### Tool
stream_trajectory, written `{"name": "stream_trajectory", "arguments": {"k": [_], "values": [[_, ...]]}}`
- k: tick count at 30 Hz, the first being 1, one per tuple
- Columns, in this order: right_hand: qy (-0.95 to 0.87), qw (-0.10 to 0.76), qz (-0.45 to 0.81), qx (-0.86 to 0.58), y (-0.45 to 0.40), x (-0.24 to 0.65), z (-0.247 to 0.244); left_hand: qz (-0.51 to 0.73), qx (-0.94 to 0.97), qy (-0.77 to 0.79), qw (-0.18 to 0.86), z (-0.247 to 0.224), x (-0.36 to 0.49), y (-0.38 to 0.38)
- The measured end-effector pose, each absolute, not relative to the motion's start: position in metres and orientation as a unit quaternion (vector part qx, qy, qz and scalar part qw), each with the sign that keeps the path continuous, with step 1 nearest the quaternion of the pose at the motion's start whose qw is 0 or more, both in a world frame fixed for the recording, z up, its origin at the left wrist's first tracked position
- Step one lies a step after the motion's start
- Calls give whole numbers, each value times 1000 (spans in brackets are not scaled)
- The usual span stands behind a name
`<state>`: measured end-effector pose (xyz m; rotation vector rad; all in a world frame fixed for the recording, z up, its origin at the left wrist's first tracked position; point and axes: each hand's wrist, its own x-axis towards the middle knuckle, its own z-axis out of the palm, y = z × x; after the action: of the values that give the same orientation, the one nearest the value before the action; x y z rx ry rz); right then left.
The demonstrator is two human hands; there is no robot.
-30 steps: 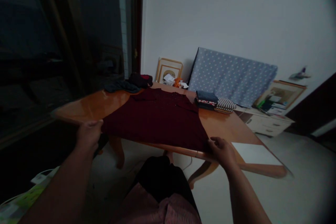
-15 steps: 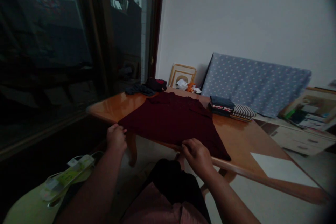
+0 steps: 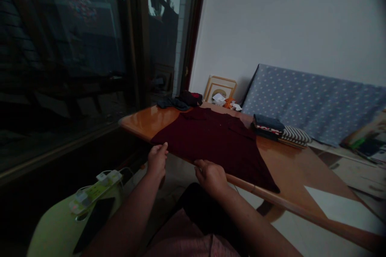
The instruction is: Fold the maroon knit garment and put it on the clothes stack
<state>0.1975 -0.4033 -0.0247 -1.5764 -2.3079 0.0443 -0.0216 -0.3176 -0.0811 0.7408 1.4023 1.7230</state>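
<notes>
At the near side of a shiny wood desk, a dark red shirt lies flat, and its lowest corner reaches the desk edge. The left hand is by the near left corner of the shirt, and the right hand is by the near edge, closer to the middle. Both grips are narrow, with the fingers curled in, but it is too dark to tell if they are holding the cloth. Past the far end of the shirt sit a dark cloth and a dark red bundle. To the right of the shirt is a pile of folded clothes, with a striped cloth just beside it. A white paper lies near the desk's right edge. Behind the desk, a blue board with dots leans on the wall. Down on the left, a power strip and a black phone rest on a pale green seat
</notes>
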Motion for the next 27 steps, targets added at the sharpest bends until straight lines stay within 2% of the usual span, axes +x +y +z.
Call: {"name": "stream_trajectory", "arguments": {"k": [6,13,21,24,27], "values": [[-818,178,22,-547,-399,193,-24,646,322,569,394,-80,-25,-324],[-833,149,4,-533,-398,178,-25,650,318,548,420,-55,-34,-321],[-798,139,-42,-584,-383,173,-25,650,377,535,386,-56,-31,-316],[-798,131,-46,-587,-382,173,-25,633,440,542,336,-67,-31,-323],[-802,137,-49,-580,-384,172,-25,595,563,522,240,-75,-33,-331]]}}
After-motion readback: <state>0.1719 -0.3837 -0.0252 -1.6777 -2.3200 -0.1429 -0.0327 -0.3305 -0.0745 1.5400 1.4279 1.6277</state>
